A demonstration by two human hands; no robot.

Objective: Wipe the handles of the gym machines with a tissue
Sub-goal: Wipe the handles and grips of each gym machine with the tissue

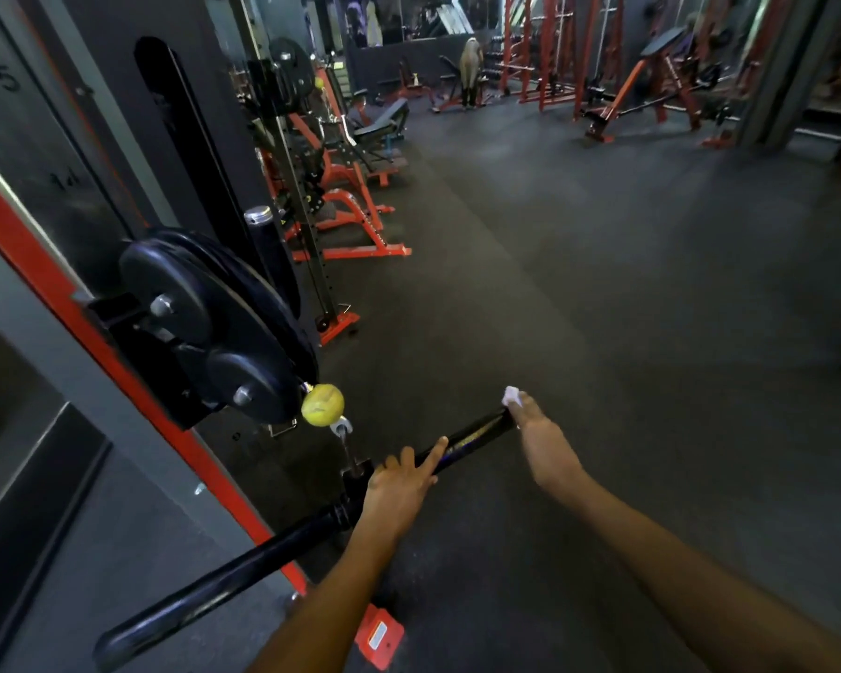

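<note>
Your left hand [399, 483] curls around the stiff, hanging bar [282, 541]; at two o'clock, your right hand [540, 439] pinches the soft, light tissue [512, 395] against its end.

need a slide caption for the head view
Left hand steadies the black cable bar while right hand wipes its far end with a tissue.

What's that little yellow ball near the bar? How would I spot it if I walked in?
Start at the red and grey machine frame on the left, with its stack of black weight plates. Just below and to the right of the plates hangs the yellow ball, above the clip that leads down to the long black bar. It is the only round yellow thing among the nearby black and red metal.
</note>
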